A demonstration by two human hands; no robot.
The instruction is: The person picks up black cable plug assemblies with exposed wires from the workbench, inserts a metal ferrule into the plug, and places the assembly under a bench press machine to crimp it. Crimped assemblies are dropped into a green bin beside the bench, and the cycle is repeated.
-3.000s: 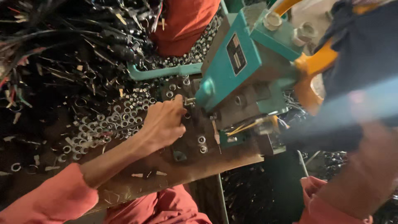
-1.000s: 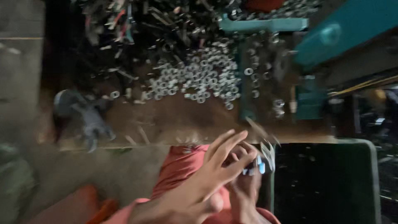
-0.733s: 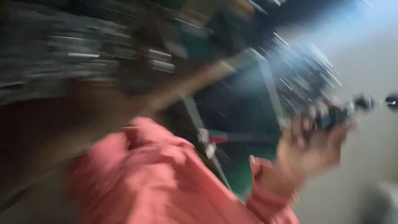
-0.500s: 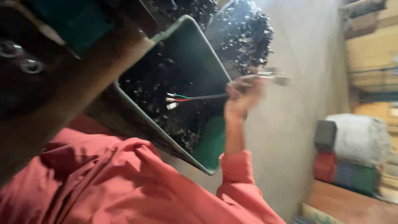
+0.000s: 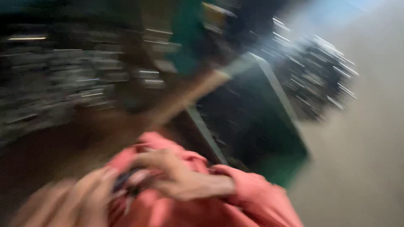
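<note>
The whole frame is smeared by motion, so only coarse shapes can be read. Nearest, at the lower centre, the right hand reaches in from a pink sleeve and meets the left hand at the lower left, over the person's pink-clad lap. Between them sits a small dark object with a paler glint; both hands seem to close around it, probably to steady it close to the body. How tight either grip is, I cannot tell through the blur.

Just beyond, right of centre, stands a green bin with a dark inside, within arm's reach of the lap. At the upper left, a wooden table carries streaked pale metal pieces. At the upper right, a dark heap of scrap lies on the pale floor.
</note>
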